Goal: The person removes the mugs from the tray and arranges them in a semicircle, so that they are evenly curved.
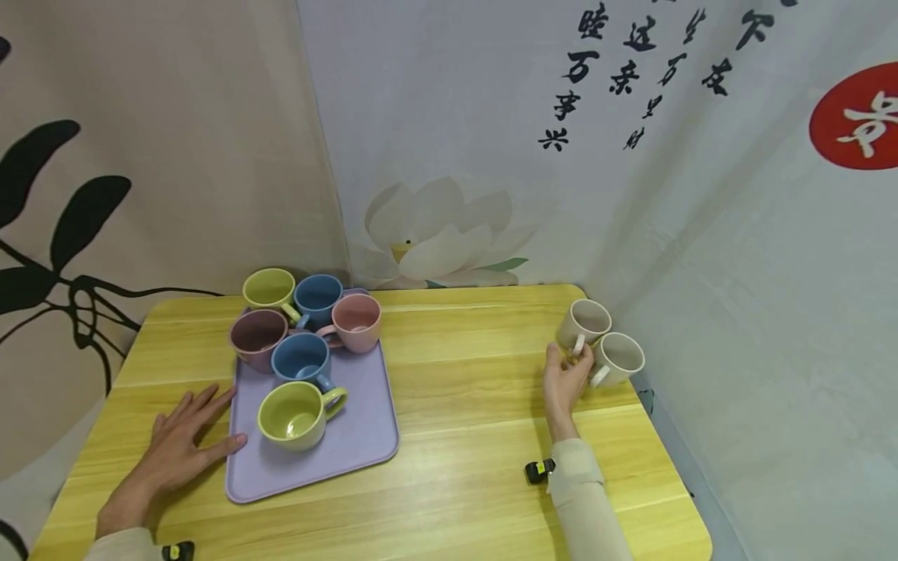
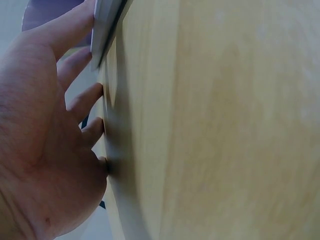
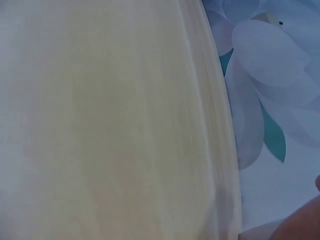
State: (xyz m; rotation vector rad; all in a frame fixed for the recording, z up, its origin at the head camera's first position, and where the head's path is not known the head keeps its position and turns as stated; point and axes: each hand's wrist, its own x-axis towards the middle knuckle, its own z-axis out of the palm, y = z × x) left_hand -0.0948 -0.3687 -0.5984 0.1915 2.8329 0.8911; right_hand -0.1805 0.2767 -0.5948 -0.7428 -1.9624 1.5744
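Observation:
My right hand (image 1: 567,382) is at the right of the table, its fingertips pinching the handle of a white mug (image 1: 588,321). Close beside that mug stands a second white mug (image 1: 621,357), also upright. On the left, my left hand (image 1: 178,448) lies spread, with fingers and thumb at the left edge of a lilac tray (image 1: 358,444). In the left wrist view, fingertips of the left hand (image 2: 45,120) touch the tray's side and the table. Only a bit of the right hand (image 3: 300,220) shows in the right wrist view.
Several mugs crowd the tray: a front yellow-green mug (image 1: 293,417), a front blue mug (image 1: 302,358), a mauve mug (image 1: 258,339), a pink mug (image 1: 356,323), a rear blue mug (image 1: 318,298) and a rear yellow-green mug (image 1: 270,288). Printed curtains (image 1: 456,140) hang behind the wooden table (image 1: 470,467).

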